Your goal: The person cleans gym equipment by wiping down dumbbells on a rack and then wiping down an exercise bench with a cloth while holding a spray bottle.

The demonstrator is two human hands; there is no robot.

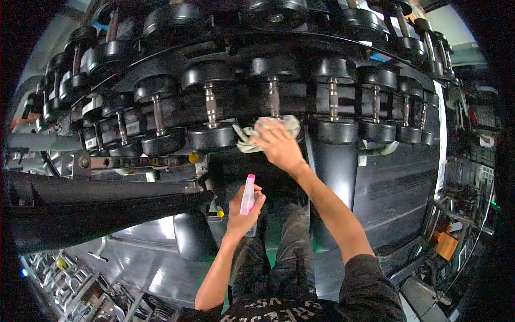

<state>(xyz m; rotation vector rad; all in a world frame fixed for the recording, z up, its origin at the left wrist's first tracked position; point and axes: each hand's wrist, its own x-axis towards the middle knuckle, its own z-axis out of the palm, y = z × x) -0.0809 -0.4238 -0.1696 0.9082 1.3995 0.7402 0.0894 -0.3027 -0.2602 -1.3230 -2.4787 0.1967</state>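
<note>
My right hand presses a pale crumpled cloth against the near end of a black dumbbell on the lower rack row. The cloth and hand hide most of that dumbbell's near head; its metal handle and far head show above. Lower down, close to my body, my left hand is wrapped round a spray bottle with a white and pink trigger top. Much of the bottle's body is hidden by the hand. Dumbbells stand on both sides of the cloth, such as one just to the left.
A second row of dumbbells runs along the rack above. A padded black bench stands right of my hands, and a dark machine arm reaches in from the left. More gym equipment lines the lower left.
</note>
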